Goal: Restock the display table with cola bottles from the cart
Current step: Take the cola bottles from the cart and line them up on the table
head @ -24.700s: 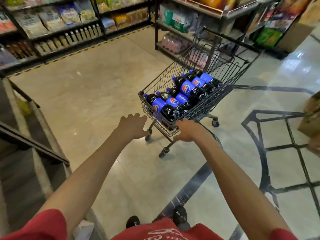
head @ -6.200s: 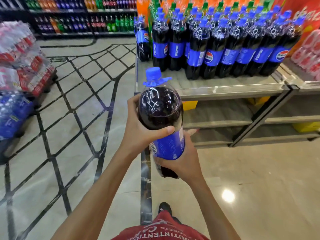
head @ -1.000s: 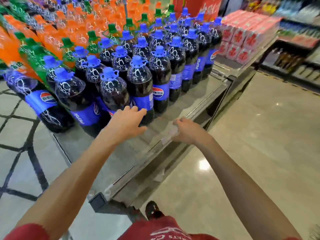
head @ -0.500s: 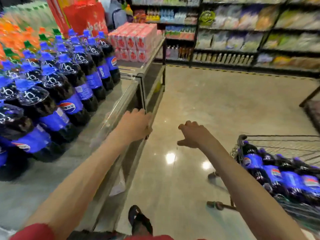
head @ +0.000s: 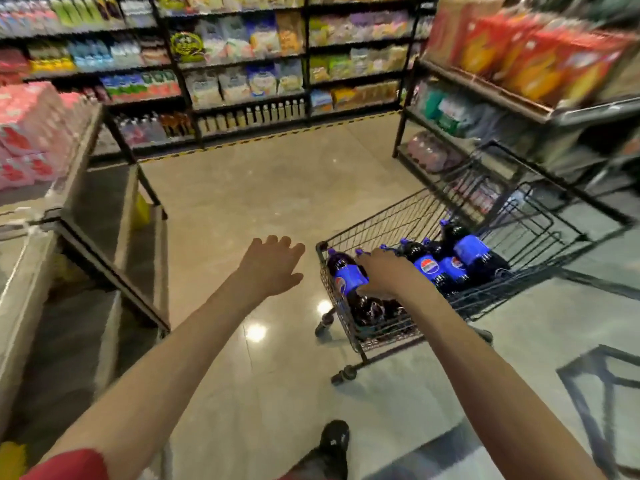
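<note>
Far to the left of both hands runs the pale edge of the display surface [head: 17,282], with pink shrink-wrapped packs [head: 31,133] stacked on its far end. The left hand [head: 272,268] hangs over the bare floor [head: 263,188], palm down, fingers straight and slightly spread, holding nothing; it is just left of the cart [head: 391,216] and not touching it. The right hand [head: 384,275] is inside the cart's near left corner and grips a cola bottle [head: 348,277], fingers curved over its top and thumb low on the blue label. That bottle lies on its side against the wire wall. To the right of this hand, more cola bottles [head: 450,266] lie packed in the basket. Beyond both hands stand blurred stocked shelves [head: 249,64].
</note>
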A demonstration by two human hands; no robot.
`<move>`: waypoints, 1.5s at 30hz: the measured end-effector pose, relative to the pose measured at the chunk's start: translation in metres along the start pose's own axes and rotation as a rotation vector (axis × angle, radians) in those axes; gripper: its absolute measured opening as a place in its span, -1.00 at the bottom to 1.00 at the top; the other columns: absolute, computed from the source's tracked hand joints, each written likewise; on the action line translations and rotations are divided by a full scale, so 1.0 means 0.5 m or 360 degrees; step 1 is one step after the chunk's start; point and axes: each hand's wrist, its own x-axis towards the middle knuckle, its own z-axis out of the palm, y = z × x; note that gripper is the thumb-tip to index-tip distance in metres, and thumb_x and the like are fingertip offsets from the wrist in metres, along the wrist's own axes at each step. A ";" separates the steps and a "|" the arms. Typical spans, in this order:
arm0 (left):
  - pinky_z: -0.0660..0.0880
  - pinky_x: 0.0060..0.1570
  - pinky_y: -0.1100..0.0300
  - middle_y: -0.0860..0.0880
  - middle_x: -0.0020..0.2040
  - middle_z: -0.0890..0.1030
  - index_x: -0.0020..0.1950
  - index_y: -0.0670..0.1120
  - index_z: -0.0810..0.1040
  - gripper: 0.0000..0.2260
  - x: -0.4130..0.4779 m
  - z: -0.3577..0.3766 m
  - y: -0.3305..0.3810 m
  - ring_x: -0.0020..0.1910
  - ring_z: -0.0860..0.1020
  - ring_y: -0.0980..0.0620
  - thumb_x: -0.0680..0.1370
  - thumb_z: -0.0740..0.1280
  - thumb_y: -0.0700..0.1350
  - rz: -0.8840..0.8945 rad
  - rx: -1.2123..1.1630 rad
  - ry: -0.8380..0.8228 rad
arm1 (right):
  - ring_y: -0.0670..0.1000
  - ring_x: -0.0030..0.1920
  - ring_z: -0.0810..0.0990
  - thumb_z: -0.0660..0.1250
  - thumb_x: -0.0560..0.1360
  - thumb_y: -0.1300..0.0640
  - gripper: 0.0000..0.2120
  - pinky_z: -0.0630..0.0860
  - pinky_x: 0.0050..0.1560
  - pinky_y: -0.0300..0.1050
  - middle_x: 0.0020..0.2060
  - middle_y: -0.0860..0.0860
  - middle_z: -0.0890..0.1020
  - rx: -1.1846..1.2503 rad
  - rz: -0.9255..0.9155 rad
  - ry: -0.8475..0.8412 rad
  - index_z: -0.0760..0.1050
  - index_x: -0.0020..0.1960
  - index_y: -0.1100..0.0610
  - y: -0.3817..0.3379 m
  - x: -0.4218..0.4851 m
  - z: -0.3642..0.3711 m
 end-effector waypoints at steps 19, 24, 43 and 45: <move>0.36 0.25 -0.08 -0.11 0.33 0.47 0.45 -0.02 0.36 -0.55 0.489 -0.073 0.421 0.33 0.41 -0.15 0.62 0.26 0.14 0.0651 0.0046 -0.0089 | 0.23 0.32 0.46 0.37 0.56 -0.11 -0.41 0.45 0.24 0.12 0.35 0.15 0.43 0.0278 0.0609 -0.0138 0.30 0.47 0.13 0.527 0.042 0.057; 0.36 0.26 -0.08 -0.13 0.35 0.44 0.50 -0.03 0.31 -0.52 0.577 -0.094 0.522 0.34 0.40 -0.16 0.64 0.24 0.12 0.0658 0.0086 -0.0140 | 0.20 0.30 0.48 0.38 0.54 -0.09 -0.42 0.48 0.25 0.12 0.32 0.13 0.47 0.0366 0.0613 -0.0144 0.31 0.47 0.09 0.655 0.066 0.075; 0.42 0.23 -0.11 -0.15 0.40 0.40 0.47 -0.05 0.33 -0.53 0.799 -0.080 0.797 0.35 0.40 -0.20 0.63 0.25 0.14 0.0220 -0.0122 -0.0442 | 0.23 0.27 0.52 0.39 0.53 -0.08 -0.44 0.51 0.23 0.12 0.29 0.18 0.51 0.0345 0.0207 -0.0375 0.36 0.43 0.13 1.034 0.193 0.134; 0.41 0.24 -0.12 -0.16 0.39 0.41 0.47 -0.05 0.34 -0.53 0.823 -0.071 0.807 0.35 0.40 -0.20 0.62 0.25 0.12 0.0163 -0.0183 -0.0464 | 0.22 0.26 0.53 0.39 0.53 -0.07 -0.45 0.51 0.21 0.11 0.28 0.17 0.51 0.0350 0.0189 -0.0399 0.36 0.42 0.14 1.054 0.218 0.141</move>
